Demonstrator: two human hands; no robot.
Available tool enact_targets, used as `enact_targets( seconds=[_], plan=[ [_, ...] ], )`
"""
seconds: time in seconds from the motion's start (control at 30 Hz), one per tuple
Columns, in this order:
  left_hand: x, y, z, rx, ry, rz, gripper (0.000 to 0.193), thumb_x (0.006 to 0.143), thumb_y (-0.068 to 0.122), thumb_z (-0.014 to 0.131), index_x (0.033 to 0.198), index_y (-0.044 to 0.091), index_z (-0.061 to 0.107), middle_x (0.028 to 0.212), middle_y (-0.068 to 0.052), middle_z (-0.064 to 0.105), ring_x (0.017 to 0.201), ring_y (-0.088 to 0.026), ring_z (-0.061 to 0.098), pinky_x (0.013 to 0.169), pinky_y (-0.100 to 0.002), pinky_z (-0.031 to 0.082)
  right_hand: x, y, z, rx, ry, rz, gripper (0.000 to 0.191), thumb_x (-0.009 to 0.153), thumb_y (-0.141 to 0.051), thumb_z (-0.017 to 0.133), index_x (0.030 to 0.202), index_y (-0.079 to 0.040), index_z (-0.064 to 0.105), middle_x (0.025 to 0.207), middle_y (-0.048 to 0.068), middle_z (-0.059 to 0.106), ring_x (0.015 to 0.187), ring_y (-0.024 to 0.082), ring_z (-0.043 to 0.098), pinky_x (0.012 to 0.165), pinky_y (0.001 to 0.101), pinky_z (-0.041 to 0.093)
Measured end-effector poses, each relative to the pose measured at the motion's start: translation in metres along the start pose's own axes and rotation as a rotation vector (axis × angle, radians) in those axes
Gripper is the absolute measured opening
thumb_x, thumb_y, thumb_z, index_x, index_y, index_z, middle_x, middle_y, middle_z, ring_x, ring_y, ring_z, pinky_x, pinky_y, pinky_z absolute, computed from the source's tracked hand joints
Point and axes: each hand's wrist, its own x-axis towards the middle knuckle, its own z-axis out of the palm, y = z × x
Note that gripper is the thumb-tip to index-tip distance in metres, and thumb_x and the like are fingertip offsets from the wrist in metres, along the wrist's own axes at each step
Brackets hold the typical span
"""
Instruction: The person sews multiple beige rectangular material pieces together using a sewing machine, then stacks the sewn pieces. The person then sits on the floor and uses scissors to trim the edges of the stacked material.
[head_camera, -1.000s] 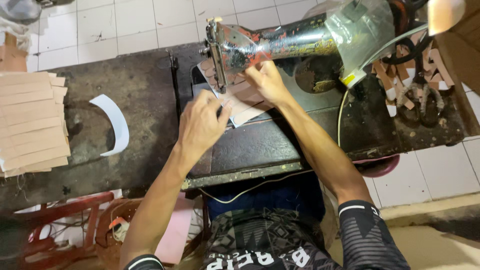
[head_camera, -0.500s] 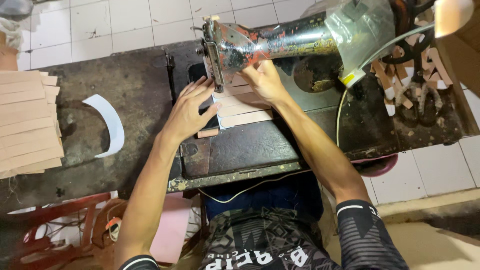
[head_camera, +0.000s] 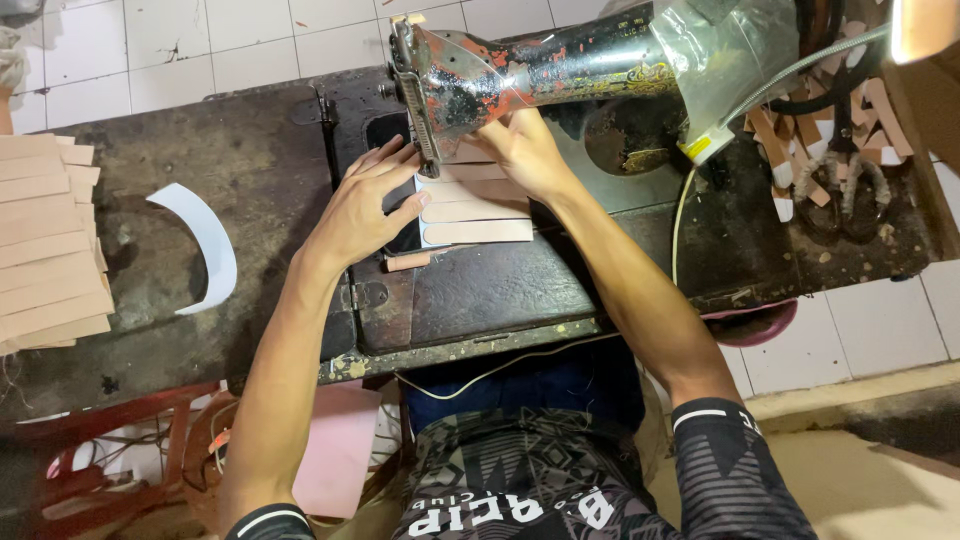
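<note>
A worn black and red sewing machine (head_camera: 540, 70) stands on a dark work table (head_camera: 240, 170). Under its head lies a flat piece of tan straps sewn on a white backing (head_camera: 478, 210). My left hand (head_camera: 362, 205) rests flat on the left edge of that piece, fingers spread. On the piece's far right side, close under the machine arm, my right hand (head_camera: 522, 150) presses down. Neither hand grips it. A small tan stick (head_camera: 408, 262) lies just in front of the piece.
A stack of tan strips (head_camera: 45, 240) lies at the table's left end, with a curved white cutout (head_camera: 205, 245) beside it. Loose tan and white pieces and scissors (head_camera: 830, 150) sit at the right. A white cable (head_camera: 690, 200) hangs over the table. Red chair frame (head_camera: 90, 460) below left.
Both hands have slid the strap piece further under the machine head, away from me. The left hand went from lying on the table surface to pressing the piece's left edge.
</note>
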Motion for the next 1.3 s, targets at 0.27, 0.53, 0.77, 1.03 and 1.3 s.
enact_targets(
  seconds=[0.27,0.53,0.77,1.03,1.3],
  plan=[
    [-0.001,0.002,0.002,-0.001,0.024,-0.010,0.047,0.099,0.022,0.065,0.140,0.001,0.062,0.149,-0.021,0.055,0.148,-0.037,0.040,0.122,-0.049,0.027,0.000,0.006,-0.002,0.039,-0.045,-0.043,0.025,0.109,-0.015,0.057,0.127,0.002,0.059,0.121,0.006,0.066,0.109,0.013,0.063,0.099,0.0294,0.054],
    [0.000,-0.004,0.003,0.029,0.026,0.040,0.042,0.099,0.020,0.064,0.136,0.000,0.064,0.149,-0.022,0.056,0.147,-0.037,0.041,0.121,-0.050,0.028,-0.001,0.006,-0.004,0.015,0.002,-0.017,0.028,0.113,-0.019,0.059,0.129,0.004,0.061,0.122,0.010,0.065,0.109,0.018,0.062,0.097,0.0356,0.051],
    [-0.004,0.006,0.007,0.045,0.126,0.004,0.042,0.099,0.022,0.063,0.136,0.002,0.064,0.151,-0.020,0.055,0.146,-0.035,0.045,0.124,-0.047,0.032,0.003,-0.009,0.005,0.100,-0.092,-0.084,0.033,0.108,-0.017,0.055,0.136,0.001,0.054,0.137,0.014,0.061,0.128,0.025,0.061,0.116,0.0472,0.048],
    [-0.011,0.018,0.007,0.057,0.135,0.026,0.056,0.098,0.028,0.067,0.145,0.001,0.056,0.151,-0.022,0.053,0.146,-0.037,0.043,0.122,-0.050,0.028,0.002,-0.010,-0.004,0.061,-0.033,-0.010,0.033,0.109,-0.016,0.054,0.133,0.007,0.058,0.136,0.017,0.063,0.129,0.027,0.060,0.121,0.0495,0.045],
    [-0.008,0.013,0.011,0.127,0.146,0.038,0.054,0.100,0.029,0.064,0.145,-0.001,0.056,0.150,-0.020,0.055,0.143,-0.037,0.045,0.120,-0.050,0.032,0.003,-0.007,0.002,0.136,-0.021,-0.062,0.034,0.107,-0.014,0.060,0.136,0.003,0.056,0.135,0.015,0.062,0.126,0.026,0.062,0.115,0.0460,0.050]
  ],
)
